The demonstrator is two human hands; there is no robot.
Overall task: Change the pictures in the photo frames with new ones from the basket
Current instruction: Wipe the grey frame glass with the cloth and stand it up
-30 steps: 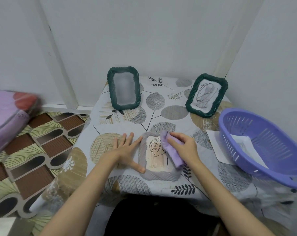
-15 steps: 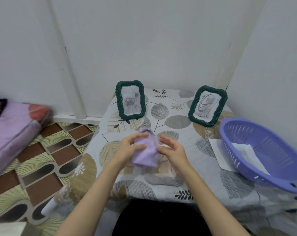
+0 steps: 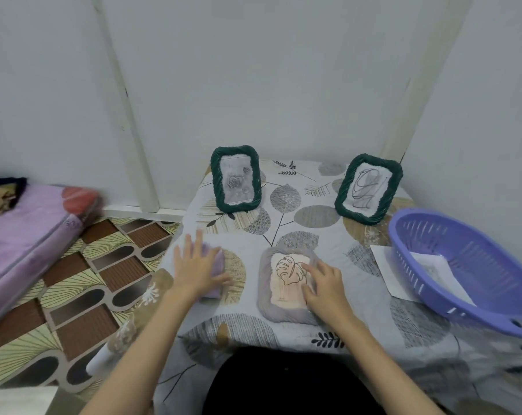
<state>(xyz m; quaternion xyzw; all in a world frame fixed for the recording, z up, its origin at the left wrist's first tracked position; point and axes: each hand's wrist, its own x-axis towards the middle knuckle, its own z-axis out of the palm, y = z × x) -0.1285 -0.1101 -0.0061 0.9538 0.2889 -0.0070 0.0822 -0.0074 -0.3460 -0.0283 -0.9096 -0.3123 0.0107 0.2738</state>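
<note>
Grey photo frame (image 3: 286,284), lying face-up on the desk (image 3: 328,253) directly in front of me, where both hands can reach it without leaning. I am resting my right hand (image 3: 325,287) on its right edge, fingers loosely spread over the leaf drawing behind the glass; I judge this steadies the frame so that it can be lifted or turned over. I am pressing my left hand (image 3: 195,265), fingers straight and apart, flat onto a folded lilac cloth (image 3: 216,263) lying well to the left of the frame, seemingly parking it clear of the work. Neither hand is gripping anything.

Two green frames are standing upright at the back of the desk, propped to face me: the left green frame (image 3: 235,179) is showing a rose picture, the right green frame (image 3: 368,189) a looped line drawing. The purple basket (image 3: 451,241) is sitting at the right edge, partly over a white sheet (image 3: 382,265), with paper (image 3: 433,266) inside, within the right hand's reach. Whether these papers are new or removed pictures, I cannot tell.
</note>
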